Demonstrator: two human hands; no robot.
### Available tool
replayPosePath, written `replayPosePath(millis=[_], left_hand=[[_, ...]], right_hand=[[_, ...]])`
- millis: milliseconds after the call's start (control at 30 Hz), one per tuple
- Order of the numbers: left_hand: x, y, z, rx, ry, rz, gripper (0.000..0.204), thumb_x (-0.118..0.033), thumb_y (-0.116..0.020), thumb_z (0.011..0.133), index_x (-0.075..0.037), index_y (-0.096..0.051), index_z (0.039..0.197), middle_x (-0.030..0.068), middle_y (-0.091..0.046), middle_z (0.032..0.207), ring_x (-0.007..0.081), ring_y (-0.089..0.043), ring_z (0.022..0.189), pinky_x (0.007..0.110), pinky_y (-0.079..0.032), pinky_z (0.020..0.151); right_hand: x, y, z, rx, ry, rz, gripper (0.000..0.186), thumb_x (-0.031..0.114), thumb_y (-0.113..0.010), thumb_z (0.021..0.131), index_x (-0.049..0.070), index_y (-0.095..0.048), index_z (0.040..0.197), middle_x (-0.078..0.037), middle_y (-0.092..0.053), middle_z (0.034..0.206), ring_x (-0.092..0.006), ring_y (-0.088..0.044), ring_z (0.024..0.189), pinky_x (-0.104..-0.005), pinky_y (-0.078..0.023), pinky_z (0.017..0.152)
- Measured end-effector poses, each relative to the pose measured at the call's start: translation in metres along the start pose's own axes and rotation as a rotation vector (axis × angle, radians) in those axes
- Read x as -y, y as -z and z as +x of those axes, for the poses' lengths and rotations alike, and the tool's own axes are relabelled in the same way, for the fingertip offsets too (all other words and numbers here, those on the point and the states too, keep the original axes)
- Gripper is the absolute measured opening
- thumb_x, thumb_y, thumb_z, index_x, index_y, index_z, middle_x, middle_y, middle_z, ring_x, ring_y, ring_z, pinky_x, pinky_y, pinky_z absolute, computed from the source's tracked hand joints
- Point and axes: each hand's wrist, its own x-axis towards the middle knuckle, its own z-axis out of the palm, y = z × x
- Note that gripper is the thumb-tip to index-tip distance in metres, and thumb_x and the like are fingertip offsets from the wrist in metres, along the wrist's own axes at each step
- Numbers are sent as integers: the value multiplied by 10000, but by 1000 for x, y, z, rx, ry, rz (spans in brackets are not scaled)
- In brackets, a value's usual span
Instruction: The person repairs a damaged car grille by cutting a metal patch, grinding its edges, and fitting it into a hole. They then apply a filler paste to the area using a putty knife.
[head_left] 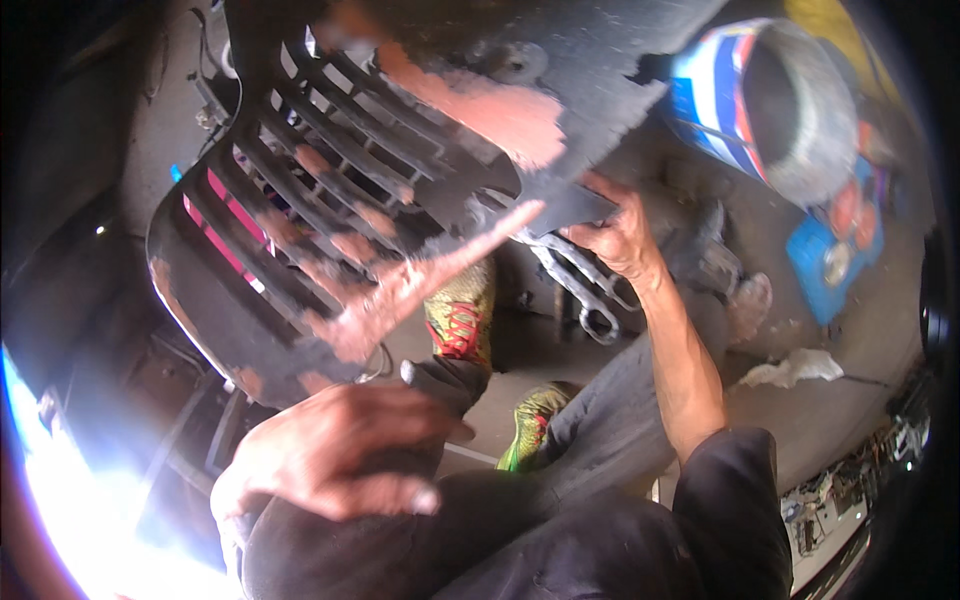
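clasping the edge of a slatted black panel [375, 218] is the person's right hand [618, 236]; the blurred left hand [345, 450] hovers over the leg [350, 555], thumb and fingers [415, 413] apart.

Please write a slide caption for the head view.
Right hand holding a patched, slatted panel; left hand blurred above the lap.

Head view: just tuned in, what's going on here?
A person's right hand pinches a dark flat piece at the edge of a slatted panel marked with pinkish patches; whether it belongs to the panel is unclear. The left hand, blurred, shows near the panel's lower edge, apparently holding nothing. An open striped can is off to the right.
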Motion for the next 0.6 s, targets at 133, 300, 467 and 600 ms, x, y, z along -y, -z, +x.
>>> replayPosePath(millis=[133,300,467,600], left_hand=[[115,-44,26,-18,249,-71,499,-447,-617,980,-21,-632,1240,195,-703,1050,306,-677,1007,410,-518,900],[184,-61,64,-320,107,-652,526,-365,-691,947,45,-608,1265,115,-687,1046,185,-638,959,313,-510,835],[211,-76,75,-698,-47,-1035,153,-127,-678,951,-9,-626,1035,115,-664,1019,198,-646,777,323,-531,722],[240,-63,81,-931,-169,-1275,162,-71,-611,978,-7,-564,1118,106,-652,1012,263,-687,865,356,-568,754]], right_hand=[[13,9,-46,247,-253,196,549,19,-708,726,17,-649,1272,-35,-726,1132,-119,-663,1039,-291,-522,934],[20,-39,-80,412,-255,120,588,31,-727,689,46,-666,1273,-44,-722,1099,-129,-653,1024,-281,-507,929],[16,-63,-97,2,-156,-840,810,215,-786,742,72,-453,1467,-198,-694,1119,-348,-678,1063,-438,-519,931],[-40,-23,-136,-116,-297,-1206,640,255,-764,821,14,-512,1358,-269,-646,1163,-446,-638,1057,-506,-530,900]])
